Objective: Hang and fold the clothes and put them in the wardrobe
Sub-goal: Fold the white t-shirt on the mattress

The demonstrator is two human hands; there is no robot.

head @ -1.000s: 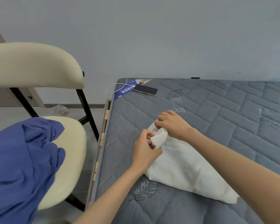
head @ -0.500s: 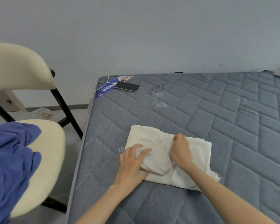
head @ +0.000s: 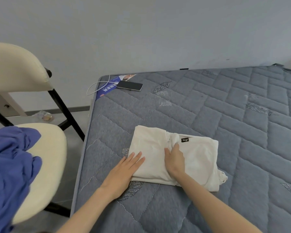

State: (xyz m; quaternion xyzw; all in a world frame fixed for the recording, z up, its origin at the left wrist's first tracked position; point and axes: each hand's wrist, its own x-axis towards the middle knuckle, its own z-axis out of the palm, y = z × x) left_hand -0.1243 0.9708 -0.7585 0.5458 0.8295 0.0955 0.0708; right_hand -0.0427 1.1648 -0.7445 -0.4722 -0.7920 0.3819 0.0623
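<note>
A white garment (head: 198, 157) lies folded into a rough rectangle on the grey quilted mattress (head: 242, 115), a small black label showing near its top edge. My left hand (head: 124, 170) lies flat with straight fingers on the garment's lower left corner. My right hand (head: 175, 158) presses flat on the middle of the garment, fingers pointing away from me. A blue garment (head: 8, 174) lies heaped on the cream seat of a chair (head: 45, 165) at the left.
A black phone (head: 129, 85) with a white cable (head: 96, 85) lies on a blue leaflet at the mattress's far left corner. The chair's black frame stands close to the bed's left edge. A grey wall runs behind the bed.
Both hands let go of the bunched white cloth, which now lies folded flat. My left hand slid to the lower left corner, and my right hand stays pressing the middle.
</note>
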